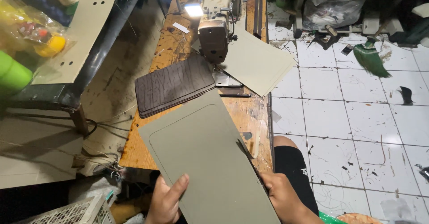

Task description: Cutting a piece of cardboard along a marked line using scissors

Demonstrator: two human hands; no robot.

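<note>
I note both hands, left hand (166, 200) and right hand (280, 196), pinching the grey-green board panel (210, 154) just below the sewing machine (217, 20); loose grip could nudge the brown stack (173, 89) off the counter (248, 112).

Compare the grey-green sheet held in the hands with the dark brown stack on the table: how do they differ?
The grey-green sheet is pale and plain, with one thin outline; the dark brown stack is dark with a wood-grain pattern. The sheet is held up by the left hand and right hand; the stack lies on the wooden table. The sheet looks larger. Both are flat.
</note>
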